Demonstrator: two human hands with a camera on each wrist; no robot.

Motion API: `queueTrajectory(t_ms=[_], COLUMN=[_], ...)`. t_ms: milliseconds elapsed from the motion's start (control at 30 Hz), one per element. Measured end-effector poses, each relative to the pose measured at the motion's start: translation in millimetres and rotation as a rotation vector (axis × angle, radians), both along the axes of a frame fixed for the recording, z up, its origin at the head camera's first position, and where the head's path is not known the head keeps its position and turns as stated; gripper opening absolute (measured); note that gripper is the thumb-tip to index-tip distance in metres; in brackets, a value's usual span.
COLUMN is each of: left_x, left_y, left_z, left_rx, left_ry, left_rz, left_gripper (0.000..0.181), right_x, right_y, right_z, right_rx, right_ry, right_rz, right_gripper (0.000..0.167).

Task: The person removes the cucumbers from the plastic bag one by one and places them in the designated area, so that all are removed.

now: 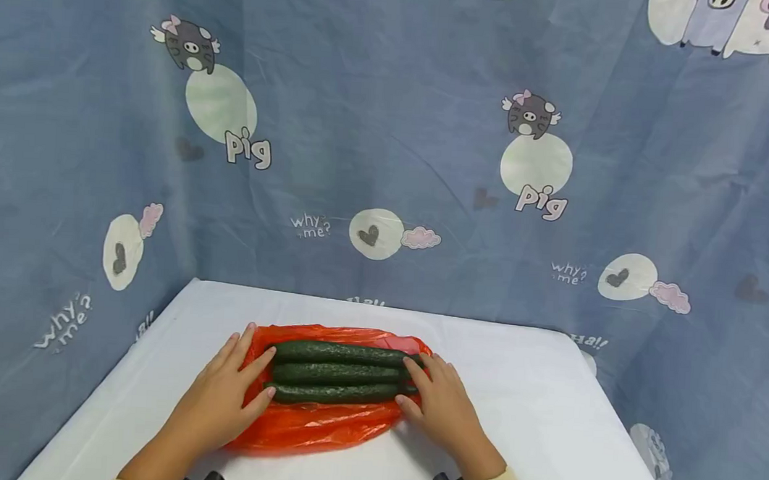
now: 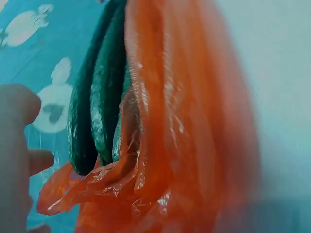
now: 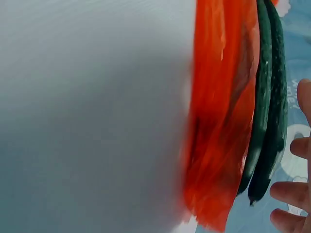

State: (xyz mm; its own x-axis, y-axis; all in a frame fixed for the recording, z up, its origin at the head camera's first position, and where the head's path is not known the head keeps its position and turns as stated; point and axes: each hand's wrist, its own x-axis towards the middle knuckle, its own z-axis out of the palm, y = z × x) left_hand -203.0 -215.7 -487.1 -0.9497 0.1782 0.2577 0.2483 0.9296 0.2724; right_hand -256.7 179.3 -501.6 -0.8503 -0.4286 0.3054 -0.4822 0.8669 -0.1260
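Three dark green cucumbers [image 1: 338, 374] lie side by side, left to right, on a crumpled red plastic bag [image 1: 309, 432] in the head view. The left hand [image 1: 219, 398] is at their left ends, fingers spread over the bag's edge, thumb and index tips by the cucumber ends. At the right ends is the right hand [image 1: 444, 406], its fingers also spread and its tips touching or close to the cucumbers. In the left wrist view the bag [image 2: 180, 121] covers part of the cucumbers [image 2: 104, 92]. Two cucumbers [image 3: 265, 111] show beside the bag [image 3: 218, 116] in the right wrist view.
A white-covered table [image 1: 520, 392] lies under the bag. Behind it and at both sides hangs a blue patterned cloth [image 1: 389, 160]. Dark wrist-camera pieces show near both wrists at the bottom of the head view.
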Motion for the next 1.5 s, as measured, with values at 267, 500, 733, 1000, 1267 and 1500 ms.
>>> queueTrajectory(t_ms=[267, 500, 733, 1000, 1267, 1500], left_x=[-2.0, -9.8, -14.3, -11.9, -12.1, -7.5], left_y=[-1.8, -1.2, -0.4, 2.4, -0.4, -3.2], left_z=[-10.9, -26.7, -40.7, -46.8, -43.6, -41.4], left_rx=[0.359, 0.497, 0.528, 0.482, 0.473, 0.512], left_ry=[-0.145, -0.139, -0.068, 0.001, 0.058, 0.01], left_rz=[0.093, 0.075, 0.057, 0.073, 0.112, 0.137], left_gripper=[0.061, 0.068, 0.07, 0.07, 0.072, 0.076], right_x=[-2.8, -7.6, -10.6, -17.9, -26.8, -25.8], right_y=[-21, -49, -68, -95, -128, -141], right_z=[5.1, 7.4, 11.4, 15.6, 17.8, 12.0], right_rx=[-0.123, -0.201, -0.179, -0.147, -0.123, -0.081], right_ry=[-0.069, -0.09, -0.119, -0.151, -0.12, -0.091], right_rz=[0.013, 0.052, 0.024, -0.006, -0.005, -0.033], right_gripper=[0.071, 0.071, 0.073, 0.077, 0.076, 0.072])
